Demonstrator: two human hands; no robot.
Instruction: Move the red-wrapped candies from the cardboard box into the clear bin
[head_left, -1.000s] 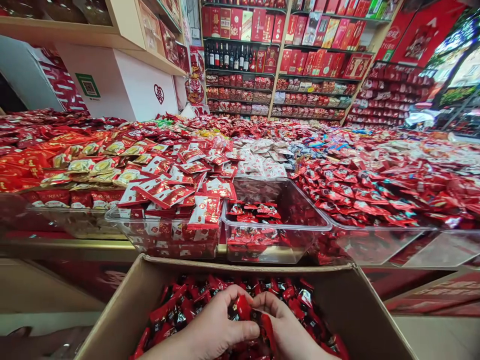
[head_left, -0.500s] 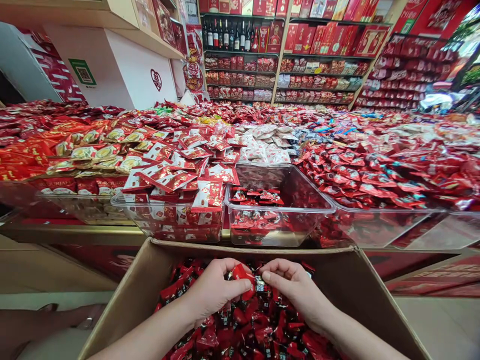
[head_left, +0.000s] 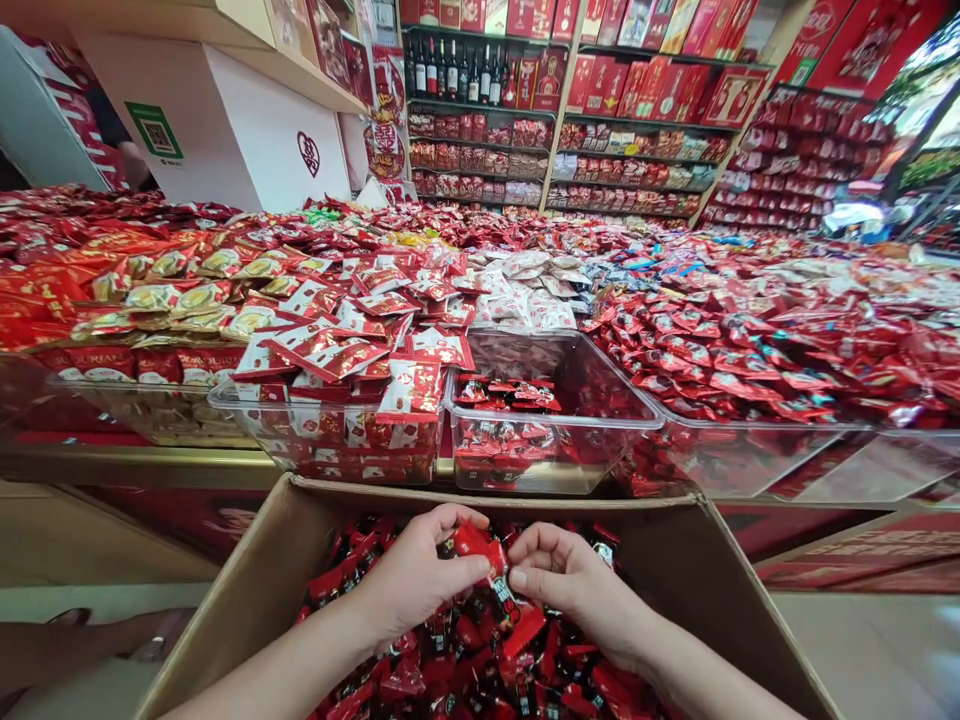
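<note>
My left hand point(head_left: 431, 570) is closed around a few red wrapped candies point(head_left: 474, 543) over an open cardboard box point(head_left: 720, 580). Facing it, my right hand point(head_left: 562, 575) has its fingers curled, with thumb and fingertips at a black-and-red wrapped candy point(head_left: 504, 592) that leans out beside the left thumb. Beneath both hands, a heap of the same candies point(head_left: 465, 650) covers the inside of the box.
Beyond the box stands a clear plastic bin point(head_left: 555, 425) with similar candies low inside. Left of it, another bin point(head_left: 330, 440) overflows with red-and-white packets. Further piles of sweets point(head_left: 712, 340) and stocked shelves point(head_left: 487, 120) lie behind. Someone's foot point(head_left: 157, 635) shows at lower left.
The candy between my hands has tipped from lying across to slanting downward. My right hand has moved slightly left and down; my left still grips its candies. The view has shifted slightly.
</note>
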